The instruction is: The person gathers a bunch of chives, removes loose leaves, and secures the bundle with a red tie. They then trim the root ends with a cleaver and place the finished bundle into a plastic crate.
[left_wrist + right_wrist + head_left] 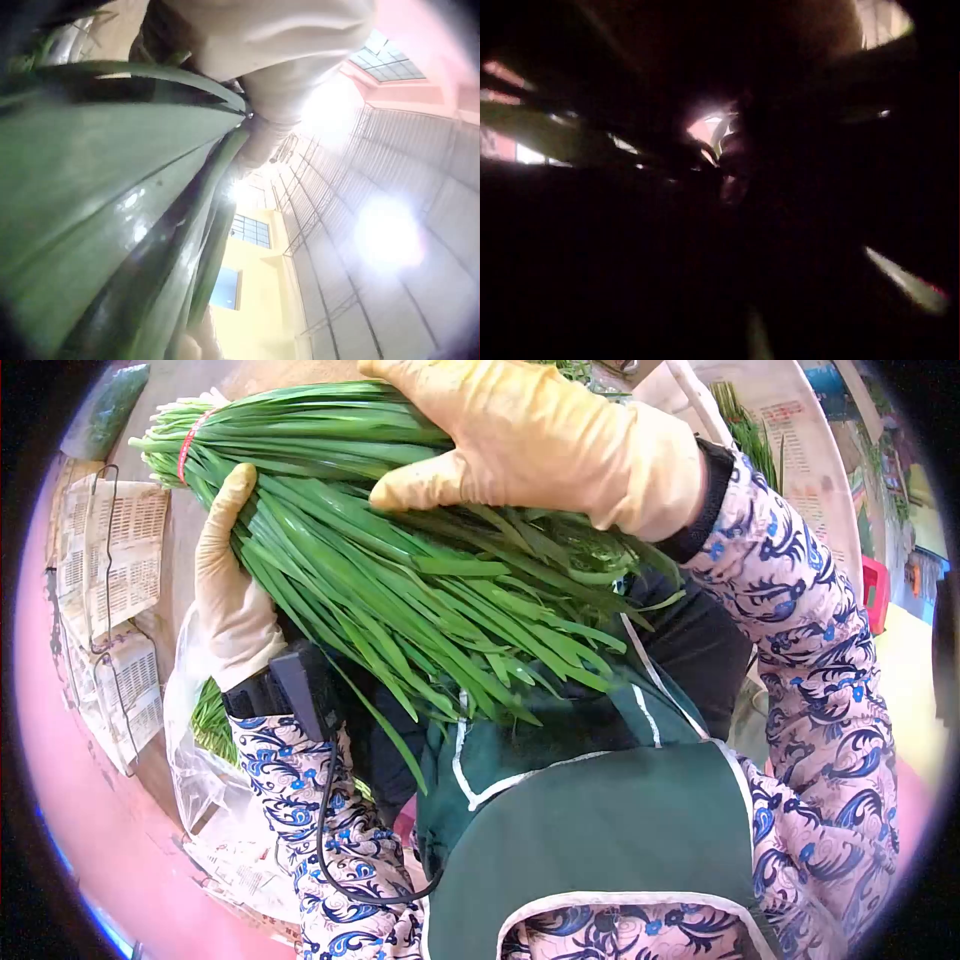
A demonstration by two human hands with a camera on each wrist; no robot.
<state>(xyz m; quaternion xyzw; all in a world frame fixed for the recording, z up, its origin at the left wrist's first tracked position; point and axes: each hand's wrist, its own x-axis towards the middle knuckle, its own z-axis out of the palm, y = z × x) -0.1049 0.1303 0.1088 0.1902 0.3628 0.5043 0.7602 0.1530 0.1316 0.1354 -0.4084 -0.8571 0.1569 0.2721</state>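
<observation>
A thick bunch of garlic chives (400, 600) lies slantwise across the front of the body, its pale cut ends at the upper left and its leaf tips toward the apron. A red band (188, 445) circles it near the pale ends. My gloved left hand (235, 610) holds the bunch from the left, thumb up along its near side and fingers hidden behind it. Over the leafy part lies my gloved right hand (560, 445), thumb and forefinger spread wide and straight. Broad leaves (112, 202) fill much of the left wrist view. The right wrist view is mostly dark.
Newspaper sheets (110, 550) and bent wire (108, 600) are at the left. A clear plastic bag (190, 760) with more greens hangs beside the left sleeve. More chives (745, 430) lie at the upper right, and a red object (874, 595) stands at the right.
</observation>
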